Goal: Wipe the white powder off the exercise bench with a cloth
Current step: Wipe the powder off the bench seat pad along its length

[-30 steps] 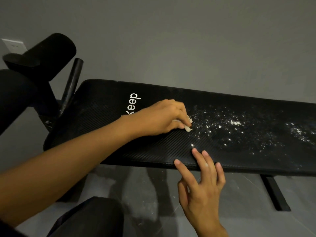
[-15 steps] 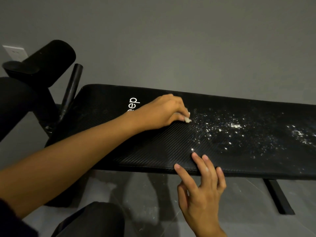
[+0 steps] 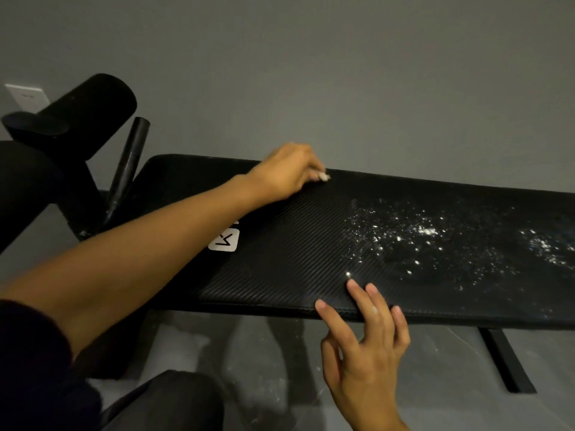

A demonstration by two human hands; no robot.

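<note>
Left hand (image 3: 284,172): curling round small white cloth (image 3: 323,176) at bench (image 3: 295,259) far edge.
Right hand (image 3: 365,353): resting straight-fingered on near edge.
Powder (image 3: 413,234): lying scattered rightward.

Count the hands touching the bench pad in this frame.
2. The left hand holds a small white cloth at the far edge of the bench pad; the right hand rests its fingertips on the near edge, beside the white powder.

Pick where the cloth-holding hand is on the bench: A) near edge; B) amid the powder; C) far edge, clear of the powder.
C: the left hand pinches the cloth at the far edge of the bench, clear of the powder.
</note>
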